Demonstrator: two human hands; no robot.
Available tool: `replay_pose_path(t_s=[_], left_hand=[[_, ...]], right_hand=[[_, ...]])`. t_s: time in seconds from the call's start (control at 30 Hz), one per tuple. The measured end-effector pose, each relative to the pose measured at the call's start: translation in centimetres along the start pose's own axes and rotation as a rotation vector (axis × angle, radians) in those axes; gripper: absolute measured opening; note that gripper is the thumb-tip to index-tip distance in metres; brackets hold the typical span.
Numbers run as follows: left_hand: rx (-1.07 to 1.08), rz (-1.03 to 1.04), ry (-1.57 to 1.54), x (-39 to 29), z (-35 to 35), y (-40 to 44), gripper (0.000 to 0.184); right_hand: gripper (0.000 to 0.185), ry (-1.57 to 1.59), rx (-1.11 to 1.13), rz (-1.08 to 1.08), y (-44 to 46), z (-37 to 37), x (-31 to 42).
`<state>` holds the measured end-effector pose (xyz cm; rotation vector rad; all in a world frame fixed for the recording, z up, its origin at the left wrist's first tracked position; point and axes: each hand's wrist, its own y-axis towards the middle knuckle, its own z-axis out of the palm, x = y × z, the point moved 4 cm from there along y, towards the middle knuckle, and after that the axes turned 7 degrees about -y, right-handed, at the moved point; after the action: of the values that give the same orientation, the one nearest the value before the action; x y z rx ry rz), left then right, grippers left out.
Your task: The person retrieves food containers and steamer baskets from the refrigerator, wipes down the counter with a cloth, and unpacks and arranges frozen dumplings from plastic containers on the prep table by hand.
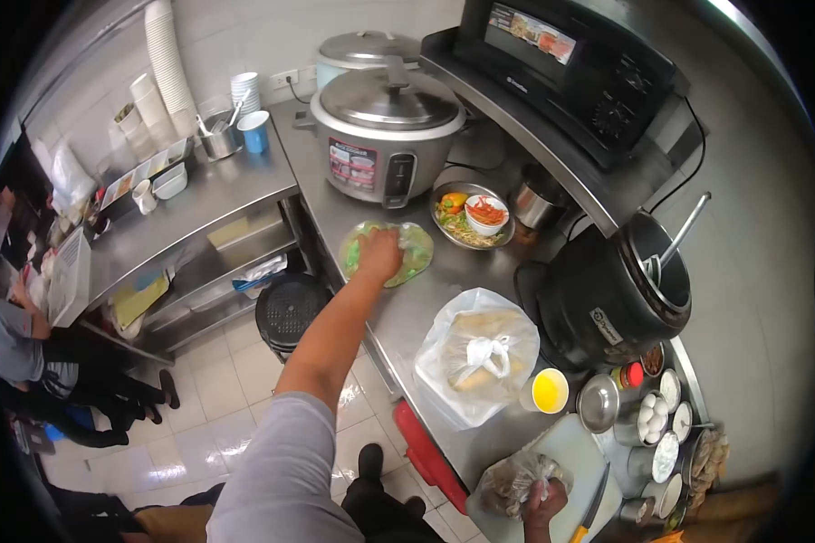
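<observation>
While the right hand (547, 503) clutches a plastic bag (507, 486), the left (380, 254), grip unclear, touches bagged greens (416, 254) near the rice cooker (362, 136).

Can read "RICE COOKER" on the label (352, 165) of the big silver cooker (394, 145), just beyond the left fingers (388, 241). Can't make out the smaller lines below it. Beyond and right of the left fingers, up on the shelf: can see a brand mark (516, 83) and food-photo sticker (532, 34) on the black oven (570, 81), both too small to read. Same for the badge (604, 326) on the black pot (561, 299), beyond the right fingers (539, 491): can't read.
</observation>
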<state>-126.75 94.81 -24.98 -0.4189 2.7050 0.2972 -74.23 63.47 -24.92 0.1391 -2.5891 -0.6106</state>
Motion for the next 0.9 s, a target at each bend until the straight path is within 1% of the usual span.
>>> replay_pose_path(t_s=[0.07,0.1,0.17,0.2,0.27,0.3,0.33,0.37,0.4,0.43,0.47,0.5,0.53,0.57,0.6,0.63,0.67,0.7,0.73,0.77,0.8,0.83,0.87,0.9], left_hand=[[0.055,-0.104,-0.152,-0.1,-0.9,-1.2,0.038],[0.045,-0.100,-0.152,0.2,-1.0,-1.6,0.038],[-0.099,-0.134,-0.408,1.5,-2.0,-2.2,0.029],[-0.115,-0.138,-0.404,1.4,-3.8,-2.9,0.029],[-0.180,-0.221,-0.484,0.8,-8.7,-5.3,0.027],[-0.205,-0.229,-0.478,0.8,-10.3,-6.3,0.027],[-0.226,-0.163,-0.508,0.6,-11.8,-7.8,0.027],[-0.252,-0.106,-0.530,0.7,-13.4,-9.9,0.027],[-0.259,-0.154,-0.703,-0.8,-16.0,-13.6,0.025],[-0.316,-0.061,-0.711,-0.7,-15.9,-15.8,0.024],[-0.385,-0.134,-0.819,-2.0,-17.5,-19.8,0.023],[-0.495,-0.130,-0.853,-2.1,-17.8,-22.9,0.022],[-0.571,-0.183,-0.967,-2.6,-19.0,-26.6,0.019],[-0.701,-0.155,-1.058,-2.3,-18.9,-29.6,0.018],[-0.715,-0.225,-1.070,-2.8,-19.7,-33.1,0.018],[-0.762,-0.238,-1.084,-3.5,-20.5,-36.7,0.020],[-0.736,-0.233,-1.064,-3.6,-20.2,-40.0,0.016],[-0.781,-0.214,-1.070,-4.7,-20.8,-43.8,0.019],[-0.843,-0.209,-1.072,-6.0,-21.3,-47.5,0.019],[-0.854,-0.248,-1.084,-7.3,-22.0,-51.2,0.020],[-0.852,-0.285,-1.101,-8.6,-22.4,-54.4,0.020],[-0.863,-0.296,-1.068,-9.6,-22.8,-57.6,0.021],[-0.868,-0.305,-1.038,-10.7,-23.3,-60.4,0.021],[-0.867,-0.308,-1.084,-12.1,-23.8,-63.3,0.022]], right_hand=[[0.044,-0.012,0.015,0.025,-0.1,-0.3,0.2],[0.044,-0.013,0.030,0.037,0.2,-0.1,0.3],[0.045,-0.031,0.018,0.050,0.0,0.0,0.0],[0.046,-0.057,0.020,0.074,-0.2,-0.2,-0.1],[0.046,-0.063,0.019,0.071,0.0,-0.5,0.3],[0.046,-0.079,0.021,0.077,0.1,-0.5,0.5],[0.046,-0.058,0.024,0.055,-0.2,-0.1,0.0],[0.045,-0.126,0.005,0.068,-0.8,0.5,-1.2],[0.045,-0.184,-0.009,0.071,-0.8,1.1,-1.6],[0.043,-0.084,-0.033,0.037,-0.7,0.8,-1.2],[0.042,0.026,-0.038,-0.002,-0.6,0.4,-0.3],[0.041,-0.039,-0.013,0.038,-0.9,2.3,-2.8],[0.041,0.019,0.037,-0.035,-0.9,2.6,-1.8],[0.041,0.054,-0.001,-0.036,-0.7,1.3,-0.9],[0.042,0.085,-0.047,-0.033,-0.4,0.5,0.0],[0.042,0.126,-0.018,-0.103,0.1,0.8,-0.5],[0.040,0.124,0.098,-0.135,0.8,1.2,-1.4],[0.038,0.113,0.209,-0.169,1.2,1.7,-1.9],[0.038,0.144,0.221,-0.235,1.3,1.1,-1.6],[0.035,0.144,0.428,-0.154,1.3,-0.2,-1.8],[0.052,0.127,0.635,-0.062,0.9,-1.1,-2.0],[0.047,-0.024,0.562,-0.280,1.3,-2.2,-0.7],[0.047,-0.008,0.568,-0.320,1.0,-3.3,0.1],[0.043,0.216,0.545,-0.147,0.9,-4.9,0.6]])
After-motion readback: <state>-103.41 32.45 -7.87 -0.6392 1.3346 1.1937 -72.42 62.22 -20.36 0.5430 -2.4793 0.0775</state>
